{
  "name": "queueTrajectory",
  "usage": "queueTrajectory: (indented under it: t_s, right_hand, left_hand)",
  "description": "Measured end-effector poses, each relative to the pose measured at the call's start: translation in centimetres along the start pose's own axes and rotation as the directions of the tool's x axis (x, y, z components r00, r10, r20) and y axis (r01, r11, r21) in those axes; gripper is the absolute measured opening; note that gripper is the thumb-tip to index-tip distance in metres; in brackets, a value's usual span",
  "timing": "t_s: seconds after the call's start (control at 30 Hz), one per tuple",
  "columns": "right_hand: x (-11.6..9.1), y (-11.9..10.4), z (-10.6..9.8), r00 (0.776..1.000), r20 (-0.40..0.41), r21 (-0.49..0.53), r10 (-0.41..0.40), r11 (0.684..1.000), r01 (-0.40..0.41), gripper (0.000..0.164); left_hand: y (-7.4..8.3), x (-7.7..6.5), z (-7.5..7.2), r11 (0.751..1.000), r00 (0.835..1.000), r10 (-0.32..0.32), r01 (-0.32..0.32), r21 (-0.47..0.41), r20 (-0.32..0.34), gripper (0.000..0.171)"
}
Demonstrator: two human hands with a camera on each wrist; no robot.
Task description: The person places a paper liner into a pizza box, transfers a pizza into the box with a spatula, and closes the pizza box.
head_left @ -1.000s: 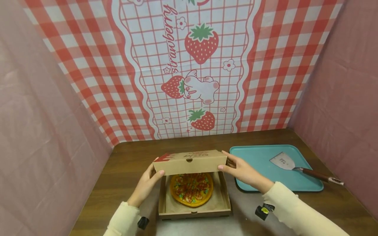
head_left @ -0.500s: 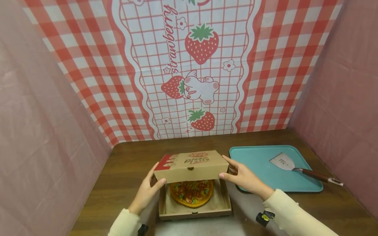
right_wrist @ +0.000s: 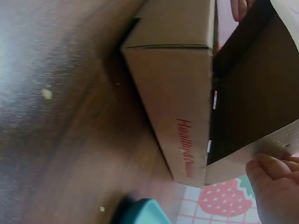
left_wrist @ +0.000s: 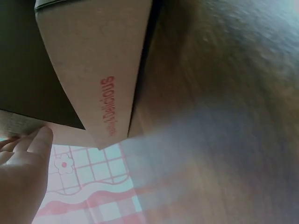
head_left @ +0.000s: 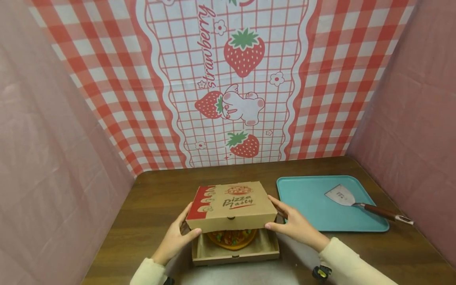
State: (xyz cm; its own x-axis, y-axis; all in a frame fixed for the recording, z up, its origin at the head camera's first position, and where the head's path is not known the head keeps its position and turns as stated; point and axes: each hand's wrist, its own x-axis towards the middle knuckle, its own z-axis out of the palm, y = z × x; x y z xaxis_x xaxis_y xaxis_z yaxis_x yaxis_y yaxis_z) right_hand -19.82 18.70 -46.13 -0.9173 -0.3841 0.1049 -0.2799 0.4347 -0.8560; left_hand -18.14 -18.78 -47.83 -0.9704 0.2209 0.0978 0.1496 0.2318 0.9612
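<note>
A cardboard pizza box (head_left: 236, 258) stands on the table, its printed lid (head_left: 231, 204) tilted partway down over the base. Under the lid's front flap, the near part of a pizza (head_left: 233, 240) shows inside; the rest is hidden. My left hand (head_left: 173, 240) grips the lid's left front corner, thumb on the front flap and fingers along the side. At the opposite corner my right hand (head_left: 298, 228) holds the lid the same way. Both wrist views show fingers (left_wrist: 42, 142) on the lid's side and a gap between lid and base.
To the right of the box lies a teal tray (head_left: 303, 198). A pizza server (head_left: 374, 209) with a brown handle rests on it, the handle jutting past the tray's right edge. A checked strawberry cloth (head_left: 242, 95) hangs behind the wooden table (head_left: 156, 194).
Both hands have lowered the lid's front edge toward the base. More of the lid's printed top shows now, and less of the pizza. Tray and server have stayed in place.
</note>
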Motion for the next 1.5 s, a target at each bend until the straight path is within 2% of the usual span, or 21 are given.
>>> queueTrajectory:
  t_s: [0.3,0.47,0.57,0.7,0.9,1.2,1.5]
  right_hand:
    - [-0.9,1.0,0.8,0.999,0.012,-0.070,-0.036,0.997,0.036,0.096]
    - [-1.3,1.1,1.1,1.000,0.015,-0.160,-0.019,0.987,0.021,0.101]
    - [-1.5,1.1,1.2,0.999,0.038,-0.173,0.000,0.985,0.007,0.103]
    - [-1.6,1.2,1.3,0.998,0.064,-0.151,0.016,0.989,-0.006,0.105]
    - [-1.9,1.4,1.7,0.999,0.048,-0.221,0.012,0.975,-0.001,0.105]
    - [-2.2,1.6,2.0,0.997,0.076,-0.245,0.019,0.970,0.001,0.104]
    - [-2.2,1.5,2.0,0.996,0.083,-0.282,0.037,0.959,-0.012,0.104]
  left_hand:
    - [-0.6,-0.6,0.0,0.999,0.999,-0.016,0.014,0.045,0.040,0.095]
    - [-0.8,-0.9,0.2,0.996,0.997,-0.053,0.049,0.072,0.053,0.101]
    - [-0.8,-1.1,0.3,0.993,0.996,-0.065,0.058,0.106,0.064,0.106]
    - [-0.8,-1.3,0.3,0.986,0.996,-0.064,0.054,0.160,0.056,0.108]
    - [-1.3,-1.3,0.2,0.971,0.996,-0.052,0.033,0.235,0.075,0.110]
    - [-2.0,-1.3,0.2,0.946,0.995,-0.048,0.017,0.323,0.086,0.114]
    - [-2.0,-1.4,0.2,0.938,0.993,-0.060,0.020,0.346,0.104,0.114]
